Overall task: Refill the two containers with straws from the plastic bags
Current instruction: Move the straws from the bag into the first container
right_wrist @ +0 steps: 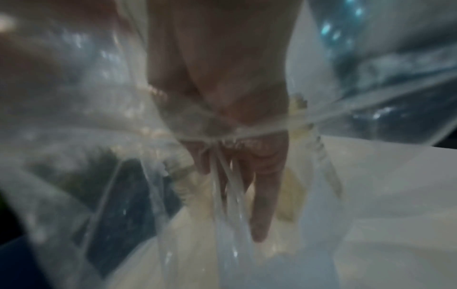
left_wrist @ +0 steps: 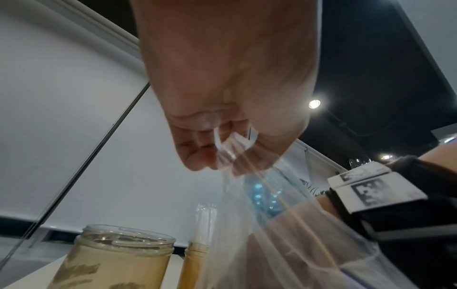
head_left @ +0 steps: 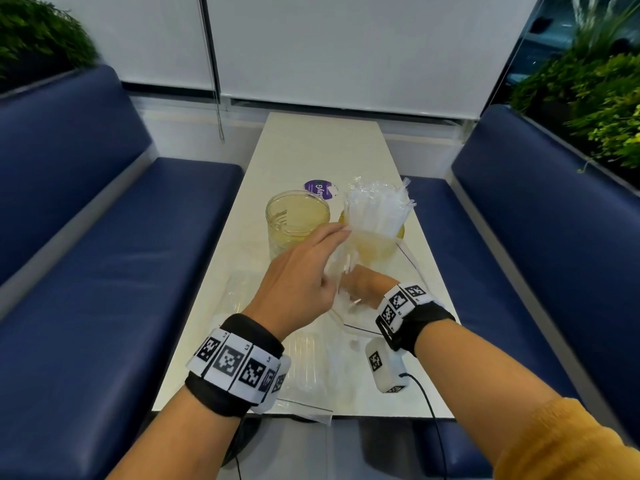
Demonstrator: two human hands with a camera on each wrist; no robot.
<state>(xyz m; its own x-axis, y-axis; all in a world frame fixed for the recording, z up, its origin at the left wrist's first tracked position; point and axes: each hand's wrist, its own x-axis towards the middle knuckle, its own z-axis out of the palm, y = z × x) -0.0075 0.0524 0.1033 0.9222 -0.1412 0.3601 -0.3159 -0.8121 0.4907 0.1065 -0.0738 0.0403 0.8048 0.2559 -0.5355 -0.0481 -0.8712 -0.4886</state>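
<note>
Two jars stand mid-table. The left jar is clear and holds no straws. The amber right jar holds a bunch of wrapped white straws standing upright. My left hand is raised in front of the jars and pinches the rim of a clear plastic bag, holding its mouth up. My right hand is inside that bag, fingers closed round a few wrapped straws.
A purple and white lid lies behind the jars. A second clear bag lies flat near the front edge of the narrow white table. Blue benches flank the table on both sides.
</note>
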